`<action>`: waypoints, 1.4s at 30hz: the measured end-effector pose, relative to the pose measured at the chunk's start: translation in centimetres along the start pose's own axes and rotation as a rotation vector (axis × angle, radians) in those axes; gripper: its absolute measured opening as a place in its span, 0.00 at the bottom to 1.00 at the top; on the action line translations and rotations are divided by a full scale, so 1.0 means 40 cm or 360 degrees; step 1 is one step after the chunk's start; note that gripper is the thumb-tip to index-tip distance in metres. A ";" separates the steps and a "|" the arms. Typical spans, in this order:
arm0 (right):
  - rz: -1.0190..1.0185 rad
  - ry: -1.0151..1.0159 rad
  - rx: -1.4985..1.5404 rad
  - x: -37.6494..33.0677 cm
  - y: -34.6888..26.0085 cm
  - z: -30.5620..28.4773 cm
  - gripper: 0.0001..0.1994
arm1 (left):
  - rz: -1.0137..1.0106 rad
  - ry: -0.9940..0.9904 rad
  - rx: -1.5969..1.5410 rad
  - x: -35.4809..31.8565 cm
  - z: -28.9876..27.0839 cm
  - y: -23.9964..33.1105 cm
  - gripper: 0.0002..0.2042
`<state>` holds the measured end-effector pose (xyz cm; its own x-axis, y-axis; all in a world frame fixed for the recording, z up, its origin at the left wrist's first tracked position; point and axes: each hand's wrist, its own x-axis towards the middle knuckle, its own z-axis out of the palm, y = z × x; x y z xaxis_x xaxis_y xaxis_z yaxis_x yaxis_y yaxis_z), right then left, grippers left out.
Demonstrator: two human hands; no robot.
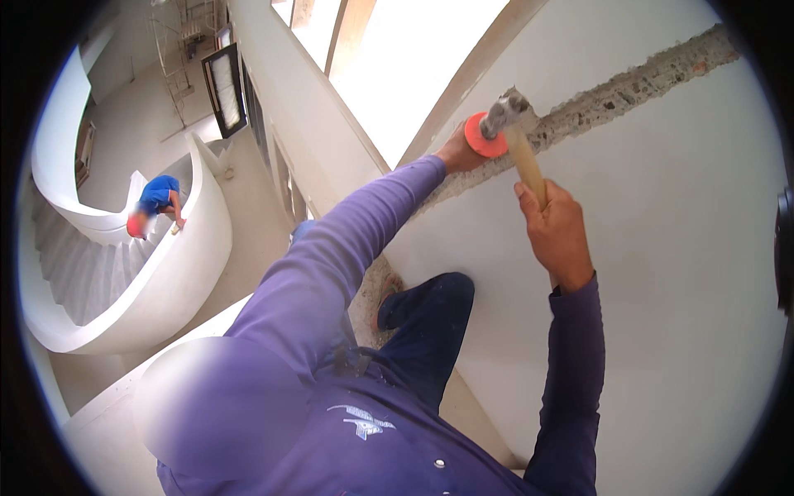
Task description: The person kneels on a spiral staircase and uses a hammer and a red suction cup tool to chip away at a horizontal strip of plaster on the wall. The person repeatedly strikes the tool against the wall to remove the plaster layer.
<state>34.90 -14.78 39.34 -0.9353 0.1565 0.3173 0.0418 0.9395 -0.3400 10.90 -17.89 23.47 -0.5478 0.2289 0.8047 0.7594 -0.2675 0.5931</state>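
Observation:
My right hand (561, 231) is wrapped round the pale wooden handle of a hammer (526, 165). The hammer's grey head overlaps a round orange-red guard (486, 142). Behind that guard, my left hand (456, 155) is closed on what looks like a guarded chisel; most of its shaft and the fingers are hidden. Both hands are at a rough groove (616, 101) cut slantwise into the smooth pale wall (645, 248). Coarse grey material with small stones shows inside the groove. Whether the hammer touches the chisel's end, I cannot tell.
A bright window opening (413, 66) lies beyond my left arm. Below on the left, a person in blue with red headwear (157, 202) leans at the wall of a curved white staircase (194, 256). Scaffolding (169, 66) stands farther off. Rubble lies by my foot (387, 302).

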 end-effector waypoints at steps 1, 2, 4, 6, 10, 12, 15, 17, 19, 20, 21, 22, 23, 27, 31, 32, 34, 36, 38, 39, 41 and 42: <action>0.0114 0.0042 0.0103 -0.021 -0.047 -0.025 0.19 | -0.0400 -0.0292 -0.0128 -0.010 -0.008 0.013 0.13; 0.0017 0.0240 0.0290 -0.019 -0.088 -0.055 0.19 | -0.0323 -0.0257 -0.0078 0.015 -0.022 0.012 0.13; -0.0091 0.0602 0.0675 -0.067 -0.188 -0.112 0.19 | -0.0248 -0.0200 -0.0015 -0.016 -0.016 0.010 0.13; -0.0346 0.0966 0.1042 -0.080 -0.274 -0.155 0.19 | -0.0192 -0.0149 0.0038 -0.021 -0.020 0.005 0.13; -0.0641 0.1056 0.1020 -0.060 -0.165 -0.077 0.18 | -0.0226 -0.0155 -0.0085 -0.016 -0.016 0.038 0.13; -0.0337 0.0561 0.0242 -0.035 -0.006 0.008 0.17 | -0.0407 -0.0447 -0.0078 0.015 -0.024 0.070 0.15; -0.0021 0.0072 -0.0162 -0.020 0.011 0.000 0.16 | -0.0360 -0.0422 0.0004 0.015 -0.027 0.064 0.17; 0.0093 0.0094 0.0039 -0.025 -0.057 -0.046 0.19 | -0.0470 -0.0327 -0.0115 0.012 -0.039 0.078 0.12; -0.0081 0.0453 0.0385 -0.054 -0.154 -0.115 0.19 | -0.0296 -0.0224 -0.0010 0.029 -0.057 0.065 0.12; -0.0091 0.0631 0.0641 -0.078 -0.220 -0.152 0.19 | -0.0251 -0.0190 0.0022 0.001 -0.046 0.059 0.12; -0.0110 0.0825 0.0896 -0.087 -0.284 -0.189 0.20 | -0.0253 -0.0181 0.0022 -0.003 -0.045 0.057 0.12; -0.0324 0.0991 0.0970 -0.093 -0.305 -0.207 0.22 | -0.0244 -0.0163 0.0019 -0.005 -0.035 0.049 0.12; -0.0465 0.1296 0.1118 -0.084 -0.325 -0.213 0.25 | -0.0241 -0.0151 0.0020 -0.004 -0.032 0.043 0.12; -0.0580 0.0912 0.0858 -0.059 -0.166 -0.098 0.22 | -0.0198 -0.0254 -0.0031 0.002 -0.030 0.061 0.12; -0.0022 0.0044 -0.0243 0.000 -0.005 -0.021 0.17 | -0.0288 -0.0383 0.0040 0.007 -0.025 0.116 0.15; -0.0035 0.0055 -0.0135 0.007 -0.055 -0.061 0.18 | -0.0299 -0.0335 0.0079 0.023 -0.033 0.125 0.16; 0.0033 0.0111 0.0248 -0.052 -0.159 -0.113 0.19 | -0.0381 -0.0456 -0.0063 0.014 -0.077 0.108 0.16; -0.0024 0.0471 0.0688 -0.104 -0.298 -0.184 0.20 | -0.0329 -0.0450 0.0140 -0.001 -0.085 0.108 0.17; -0.0333 0.0952 0.0978 -0.152 -0.388 -0.231 0.21 | -0.0286 -0.0300 0.0074 -0.029 -0.078 0.134 0.14; -0.0386 0.1300 0.1066 -0.155 -0.443 -0.232 0.23 | -0.0259 -0.0221 0.0040 -0.030 -0.077 0.152 0.14; -0.0683 0.1243 0.1344 -0.171 -0.413 -0.231 0.23 | -0.0275 -0.0183 -0.0003 -0.047 -0.084 0.188 0.14; -0.0742 0.1182 0.1363 -0.179 -0.372 -0.197 0.24 | -0.0275 -0.0175 -0.0032 -0.055 -0.086 0.211 0.14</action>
<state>43.72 -27.48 49.10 -0.3599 0.2578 0.8967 -0.7499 0.4919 -0.4424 17.32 -23.87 26.79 -0.6268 0.3736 0.6838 0.6497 -0.2339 0.7233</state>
